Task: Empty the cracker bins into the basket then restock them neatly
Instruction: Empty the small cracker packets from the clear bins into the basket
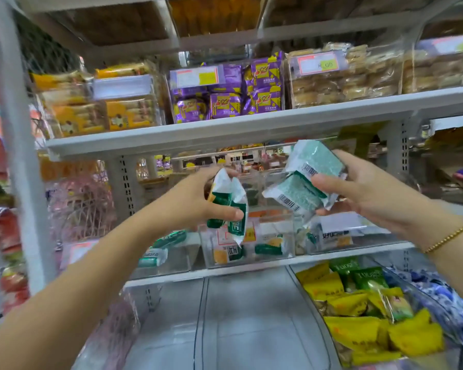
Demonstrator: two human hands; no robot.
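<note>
Gripping cracker packets (229, 209) in both hands, partway through.
Curling left hand (195, 201) round green-and-white packs, clamping right hand (364, 193) on a stack (302, 180) turned back-side out, hands apart and raised before clear bins (203, 249). Judging by few packs lying in those bins: emptying nearly done or restocking barely begun, impossible to say which. Possibly the basket: pink wire mesh (80, 206) left.

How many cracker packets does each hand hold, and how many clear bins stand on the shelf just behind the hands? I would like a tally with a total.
green-and-white packets in the left hand: 2, as far as visible
barcode-side packets in the right hand: 2
clear bins on that shelf: 3
Total: 7
</note>
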